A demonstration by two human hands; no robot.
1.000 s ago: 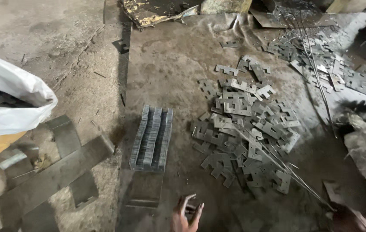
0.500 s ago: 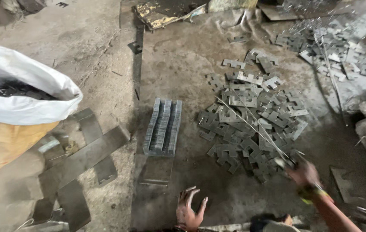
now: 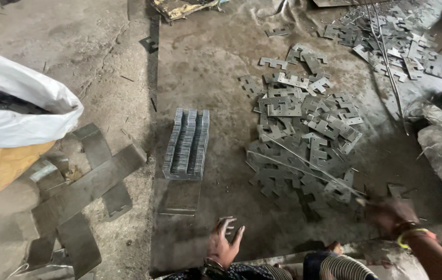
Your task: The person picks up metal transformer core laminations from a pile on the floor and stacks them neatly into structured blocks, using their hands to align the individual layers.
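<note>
Thin metal rods [image 3: 304, 161] lie slanting across a heap of flat, notched metal plates [image 3: 304, 135] on the floor [image 3: 210, 67], and their near ends meet the right hand [image 3: 389, 212], which is curled around them at the lower right; the hand is blurred, so the exact grip is hard to make out. A yellow band sits on that wrist. The left hand [image 3: 223, 243] rests low in the middle of the view, fingers spread wide and holding nothing, its fingertips just beside a small notched plate [image 3: 226, 220] on the floor. Ahead of it stands a neat stack of plates on edge [image 3: 187, 145], well apart from the loose heap to its right. A second scatter of plates [image 3: 402, 41] lies at the far right. To the left sit a white sack [image 3: 24, 103] with dark contents and several long flat metal strips [image 3: 86, 186] crossing one another.
</note>
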